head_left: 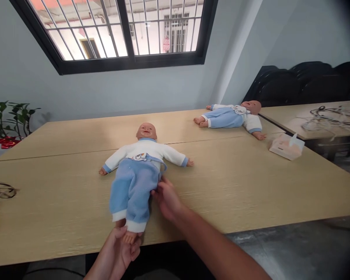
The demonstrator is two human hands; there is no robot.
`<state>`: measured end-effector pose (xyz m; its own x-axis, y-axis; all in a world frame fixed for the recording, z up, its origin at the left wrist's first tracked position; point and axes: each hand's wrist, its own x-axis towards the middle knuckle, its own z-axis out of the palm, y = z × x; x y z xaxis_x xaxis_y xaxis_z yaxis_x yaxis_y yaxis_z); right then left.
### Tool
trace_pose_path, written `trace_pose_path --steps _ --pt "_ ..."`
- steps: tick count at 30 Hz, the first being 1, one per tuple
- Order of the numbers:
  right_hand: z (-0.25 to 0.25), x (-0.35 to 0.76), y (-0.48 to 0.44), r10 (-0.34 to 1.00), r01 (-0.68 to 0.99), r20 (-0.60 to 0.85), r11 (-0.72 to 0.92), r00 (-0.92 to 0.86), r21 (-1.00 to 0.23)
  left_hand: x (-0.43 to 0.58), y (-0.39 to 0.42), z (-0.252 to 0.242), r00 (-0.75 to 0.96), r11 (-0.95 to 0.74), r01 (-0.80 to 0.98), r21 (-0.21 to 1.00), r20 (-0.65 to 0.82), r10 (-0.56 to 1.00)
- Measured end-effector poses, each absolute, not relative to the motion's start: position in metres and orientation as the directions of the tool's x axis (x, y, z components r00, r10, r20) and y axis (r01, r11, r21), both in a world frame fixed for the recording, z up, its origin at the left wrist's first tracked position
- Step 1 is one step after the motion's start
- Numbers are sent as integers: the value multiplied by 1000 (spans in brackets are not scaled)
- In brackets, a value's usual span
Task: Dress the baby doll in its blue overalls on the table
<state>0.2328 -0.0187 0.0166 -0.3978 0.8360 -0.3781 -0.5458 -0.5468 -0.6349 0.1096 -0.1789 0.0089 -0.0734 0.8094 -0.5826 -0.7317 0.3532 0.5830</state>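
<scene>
A baby doll in a white top and blue trousers lies on its back on the wooden table, arms spread, feet toward me. My left hand grips the doll's bare feet at the table's near edge. Beside the doll's hip, my right hand pinches the blue trouser fabric.
A second doll in the same clothes lies at the far right of the table, next to a tissue pack. Glasses and a dark object lie at the left edge. A plant stands far left, cables on the neighbouring table.
</scene>
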Motion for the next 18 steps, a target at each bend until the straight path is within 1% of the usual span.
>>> trace_pose_path --steps 3,5,7,10,12,15,16,17,18 --pt "18 225 -14 776 -452 -396 -616 -491 -645 93 -185 8 -61 357 -767 534 -614 787" --pt "16 227 -14 735 -365 -378 -632 -564 -684 81 -189 10 -52 344 -781 522 -602 797" --pt "14 234 -9 708 -288 -330 -602 -625 -745 69 -194 13 -24 344 -789 509 -585 811" --pt "12 250 10 675 -197 -262 -523 -690 -829 51 -201 18 38 395 -781 484 -595 803" --pt "13 263 28 599 -107 -267 -515 -755 -850 38 -205 16 60 432 -762 483 -611 789" --pt "16 282 57 441 70 -334 -516 -833 -854 21 -213 8 89 485 -721 494 -629 772" --pt "18 287 65 412 137 -358 -477 -838 -868 15 -216 5 98 498 -709 500 -628 772" --pt "21 291 72 407 203 -375 -405 -833 -892 11 -219 1 107 505 -698 508 -622 775" --pt "24 294 78 424 268 -379 -300 -822 -916 7 -222 -2 116 508 -689 517 -613 781"
